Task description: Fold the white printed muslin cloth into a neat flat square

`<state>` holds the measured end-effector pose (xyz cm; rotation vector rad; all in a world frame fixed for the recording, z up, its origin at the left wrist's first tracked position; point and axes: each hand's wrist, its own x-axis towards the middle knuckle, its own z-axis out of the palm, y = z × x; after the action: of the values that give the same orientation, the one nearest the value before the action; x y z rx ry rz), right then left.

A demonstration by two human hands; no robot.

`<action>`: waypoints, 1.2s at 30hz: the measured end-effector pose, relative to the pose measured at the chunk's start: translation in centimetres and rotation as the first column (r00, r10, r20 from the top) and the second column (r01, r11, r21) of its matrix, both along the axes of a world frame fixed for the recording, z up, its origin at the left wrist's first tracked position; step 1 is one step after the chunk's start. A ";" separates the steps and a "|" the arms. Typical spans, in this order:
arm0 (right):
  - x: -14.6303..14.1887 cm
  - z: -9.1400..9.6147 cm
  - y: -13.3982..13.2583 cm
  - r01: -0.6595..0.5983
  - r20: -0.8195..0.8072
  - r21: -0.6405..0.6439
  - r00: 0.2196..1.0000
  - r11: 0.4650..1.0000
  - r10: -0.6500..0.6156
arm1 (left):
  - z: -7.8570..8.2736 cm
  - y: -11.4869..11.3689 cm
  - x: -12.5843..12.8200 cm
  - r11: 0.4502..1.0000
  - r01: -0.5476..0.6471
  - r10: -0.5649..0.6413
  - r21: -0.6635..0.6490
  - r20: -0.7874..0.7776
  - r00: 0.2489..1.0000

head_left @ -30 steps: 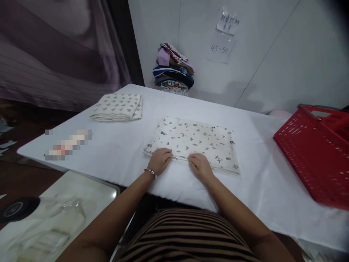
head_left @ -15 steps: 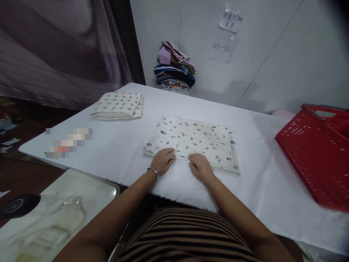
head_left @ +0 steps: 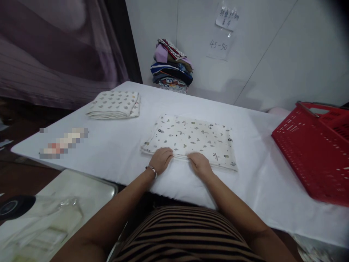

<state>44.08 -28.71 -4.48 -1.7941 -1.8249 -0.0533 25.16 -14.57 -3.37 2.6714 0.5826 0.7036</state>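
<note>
A folded cream cloth with small printed figures (head_left: 192, 140) lies flat in the middle of the white table (head_left: 114, 149). My left hand (head_left: 160, 160), with a bracelet at the wrist, rests on the cloth's near edge with its fingers curled over the hem. My right hand (head_left: 200, 164) sits just beside it on the same edge, fingers pinched on the fabric. Both hands are side by side near the cloth's near-left part.
A second folded patterned cloth (head_left: 113, 104) lies at the far left of the table. A pile of coloured clothes (head_left: 171, 67) stands against the back wall. A red plastic basket (head_left: 316, 149) sits at the right. A low metal surface with clear bags (head_left: 54, 214) is at my lower left.
Hardly anything differs; both hands stay on the cloth's near edge and only the view shifts slightly.
</note>
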 end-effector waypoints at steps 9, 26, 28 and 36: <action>-0.2 0.4 -0.1 0.007 0.020 0.003 1.000 1.000 -0.007 | -0.1 -0.6 1.0 0.995 0.045 -0.039 0.085 -0.069 0.997; 2.5 0.9 -3.2 0.032 0.057 0.076 0.998 0.997 -0.036 | -0.4 -0.5 1.8 0.993 0.060 -0.058 0.097 -0.027 0.998; 2.7 0.7 -3.3 0.052 0.050 0.085 0.997 0.995 -0.056 | -0.5 -0.5 1.8 0.993 0.057 -0.056 0.100 -0.017 0.998; 2.3 0.4 -3.1 0.068 0.038 0.113 0.997 0.991 -0.072 | -0.4 -0.5 1.7 0.989 0.059 -0.059 0.133 -0.010 0.998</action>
<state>46.37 -31.84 -4.05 -1.7905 -1.7516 -0.2172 26.83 -15.03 -3.80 2.8017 0.4712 0.7427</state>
